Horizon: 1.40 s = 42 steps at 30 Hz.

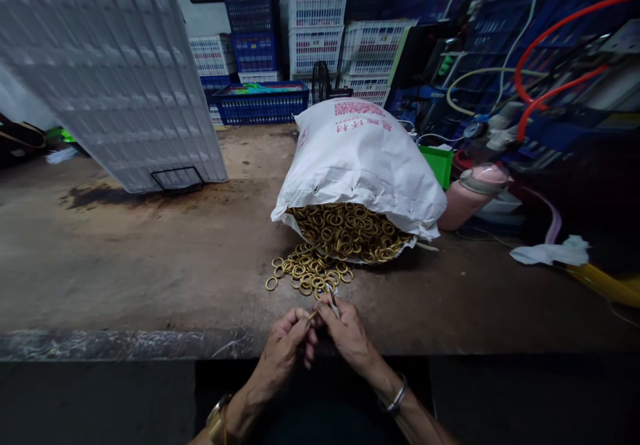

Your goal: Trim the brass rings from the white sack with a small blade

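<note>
My left hand (289,340) is closed, pinching a brass-coloured ring (313,314) seen nearly edge-on at its fingertips. My right hand (349,336) is closed around a slim pointed metal tool (334,303), whose dark tip sticks up past the fingers; its exact kind is unclear. The right fingertips meet the left ones at the ring. Just beyond both hands lies a loose pile of brass-coloured rings (313,270) on the brown table (150,252). Behind the pile, a white woven sack (360,158) lies on its side, its mouth facing me and full of such rings.
A tall stack of translucent ribbed sheets (150,85) stands at the left on a black wire holder (177,178). Right of the sack are a pink bottle (470,195), a green tray (437,165) and red hoses (523,92). Blue and white crates (317,45) rise behind.
</note>
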Each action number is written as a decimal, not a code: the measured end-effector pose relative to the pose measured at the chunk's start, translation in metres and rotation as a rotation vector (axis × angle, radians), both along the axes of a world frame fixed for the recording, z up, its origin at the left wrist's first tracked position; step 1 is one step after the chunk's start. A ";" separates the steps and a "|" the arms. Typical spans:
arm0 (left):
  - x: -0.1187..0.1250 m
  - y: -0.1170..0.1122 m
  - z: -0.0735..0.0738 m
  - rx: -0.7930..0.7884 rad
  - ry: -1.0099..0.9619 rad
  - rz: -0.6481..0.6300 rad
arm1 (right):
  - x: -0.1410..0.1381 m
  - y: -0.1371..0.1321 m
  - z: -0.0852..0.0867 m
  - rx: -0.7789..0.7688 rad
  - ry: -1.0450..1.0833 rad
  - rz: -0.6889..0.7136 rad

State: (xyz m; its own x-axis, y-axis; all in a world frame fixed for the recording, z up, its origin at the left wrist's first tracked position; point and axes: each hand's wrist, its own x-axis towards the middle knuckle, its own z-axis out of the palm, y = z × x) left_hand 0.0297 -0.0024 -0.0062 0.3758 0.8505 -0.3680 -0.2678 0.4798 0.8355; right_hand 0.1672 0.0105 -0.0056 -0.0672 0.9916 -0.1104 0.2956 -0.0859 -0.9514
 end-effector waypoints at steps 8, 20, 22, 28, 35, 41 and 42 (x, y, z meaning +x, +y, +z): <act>0.001 0.000 0.002 0.048 0.087 0.058 | 0.006 -0.012 -0.006 0.180 -0.380 0.265; -0.003 -0.008 0.004 0.208 0.208 0.055 | 0.005 -0.008 -0.009 0.181 -0.574 0.280; -0.004 -0.013 0.013 0.267 0.190 0.004 | 0.007 -0.004 -0.011 0.173 -0.622 0.242; -0.007 -0.012 0.017 0.158 0.051 -0.009 | 0.015 0.003 -0.009 0.122 -0.553 0.097; -0.007 -0.007 0.005 0.130 0.073 0.035 | 0.006 -0.011 0.007 0.177 -0.431 0.290; -0.010 -0.009 0.006 0.199 0.130 0.028 | -0.004 -0.015 0.010 0.170 -0.485 0.340; -0.010 -0.009 0.006 0.213 0.146 0.029 | -0.004 -0.015 0.011 0.164 -0.514 0.347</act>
